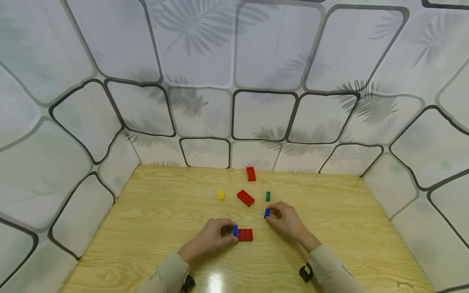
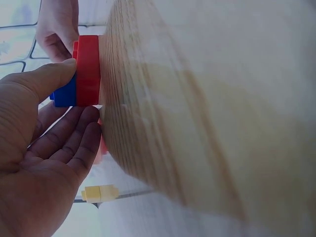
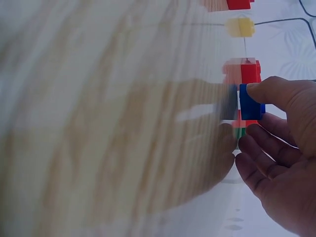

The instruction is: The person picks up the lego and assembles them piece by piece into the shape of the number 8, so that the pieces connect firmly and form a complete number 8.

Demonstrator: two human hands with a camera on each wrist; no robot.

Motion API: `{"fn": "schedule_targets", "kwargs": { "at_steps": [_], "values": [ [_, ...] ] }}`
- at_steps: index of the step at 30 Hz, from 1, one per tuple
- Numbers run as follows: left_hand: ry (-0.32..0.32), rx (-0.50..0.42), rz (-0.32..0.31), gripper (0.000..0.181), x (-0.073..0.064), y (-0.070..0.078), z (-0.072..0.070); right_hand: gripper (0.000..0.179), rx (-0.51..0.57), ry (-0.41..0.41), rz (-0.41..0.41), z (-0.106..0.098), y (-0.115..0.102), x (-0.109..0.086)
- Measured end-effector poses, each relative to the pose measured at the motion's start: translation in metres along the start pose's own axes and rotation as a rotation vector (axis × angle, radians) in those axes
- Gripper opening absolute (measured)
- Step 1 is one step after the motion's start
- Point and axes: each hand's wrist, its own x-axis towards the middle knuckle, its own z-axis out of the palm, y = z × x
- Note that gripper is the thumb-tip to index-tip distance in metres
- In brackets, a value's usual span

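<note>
A red brick [image 1: 246, 235] lies on the table near the front, with a small blue brick [image 1: 235, 231] on top of its left end. My left hand [image 1: 214, 236] pinches that blue brick between thumb and fingers; in the left wrist view the thumb lies along the blue brick [image 2: 65, 93] beside the red one [image 2: 89, 69]. Farther right, my right hand [image 1: 287, 221] pinches a second small blue brick [image 1: 267, 213] between thumb and fingertips. In the right wrist view this blue brick [image 3: 251, 102] is held just above the tabletop, its reflection beside it.
Beyond the hands lie a red brick [image 1: 245, 198], a green brick [image 1: 268, 196], a yellow brick [image 1: 221, 195] and another red brick [image 1: 250, 173] near the back edge. Patterned white walls [image 1: 205, 110] stand around the wooden table [image 1: 165, 203].
</note>
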Motion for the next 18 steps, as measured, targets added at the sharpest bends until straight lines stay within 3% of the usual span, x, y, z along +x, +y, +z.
{"fn": "schedule_targets", "kwargs": {
  "at_steps": [18],
  "values": [
    [0.007, 0.009, -0.002, 0.037, -0.0005, 0.0015, 0.0008, 0.028, 0.025, -0.013, -0.023, 0.0006, -0.0090, -0.0082]
  ]
}}
